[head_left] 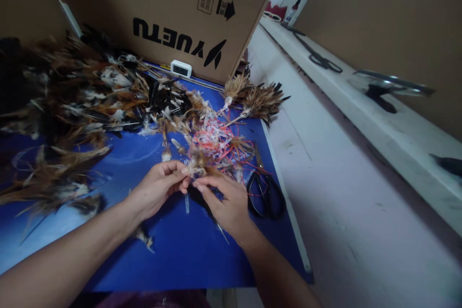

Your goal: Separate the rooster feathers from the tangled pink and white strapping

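Observation:
My left hand (162,184) pinches a small bunch of brown feathers (198,161) between thumb and fingers. Close beside it, my right hand (224,202) has its thumb and forefinger pressed together at the lower end of the same bunch; whether a thread is in that pinch is too small to tell. Just beyond the hands lies a tangle of pink and white string (216,137). A pair of black-handled scissors (265,192) rests to the right of my right hand. Beneath the hands, a dark feather (219,228) partly shows on the blue table.
Loose brown, black and white feathers (90,96) heap over the left of the blue table (173,260). Two tied feather bundles (260,98) lie at the back right. A small white digital clock (181,68) stands before a cardboard box (173,5). A white ledge (361,110) runs along the right.

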A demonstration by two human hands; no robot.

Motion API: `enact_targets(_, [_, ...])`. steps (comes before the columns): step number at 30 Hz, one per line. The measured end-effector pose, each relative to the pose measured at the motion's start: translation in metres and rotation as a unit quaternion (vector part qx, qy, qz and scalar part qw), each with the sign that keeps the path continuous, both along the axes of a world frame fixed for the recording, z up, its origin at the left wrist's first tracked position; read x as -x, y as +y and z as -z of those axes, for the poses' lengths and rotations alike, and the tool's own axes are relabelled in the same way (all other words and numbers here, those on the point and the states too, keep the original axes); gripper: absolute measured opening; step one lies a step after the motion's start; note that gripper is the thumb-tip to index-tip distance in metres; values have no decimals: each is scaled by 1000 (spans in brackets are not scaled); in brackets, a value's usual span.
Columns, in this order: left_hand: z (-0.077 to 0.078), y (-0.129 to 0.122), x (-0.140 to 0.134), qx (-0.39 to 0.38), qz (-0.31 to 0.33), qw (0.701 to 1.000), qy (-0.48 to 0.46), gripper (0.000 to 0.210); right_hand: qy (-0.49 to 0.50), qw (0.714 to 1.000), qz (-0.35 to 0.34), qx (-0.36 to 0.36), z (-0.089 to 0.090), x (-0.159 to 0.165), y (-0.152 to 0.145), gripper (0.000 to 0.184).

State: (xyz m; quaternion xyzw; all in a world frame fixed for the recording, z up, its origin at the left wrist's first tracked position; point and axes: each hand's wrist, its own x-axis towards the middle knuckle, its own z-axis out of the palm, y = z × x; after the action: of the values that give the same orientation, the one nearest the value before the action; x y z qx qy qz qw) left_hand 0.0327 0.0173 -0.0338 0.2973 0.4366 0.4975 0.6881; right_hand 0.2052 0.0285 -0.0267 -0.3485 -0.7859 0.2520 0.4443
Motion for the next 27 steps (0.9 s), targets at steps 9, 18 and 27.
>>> enact_targets(9, [0,-2,2,-134,-2,968,212,27,-105,978,-34,-179,-15,-6,-11,28])
enact_targets(18, [-6,-10,2,-327,44,846,419,19,-327,920,-93,-196,-63,-3,17,17])
enact_targets(27, [-10,-8,5,-248,106,931,245,21,-98,937,-221,253,-56,-1,68,4])
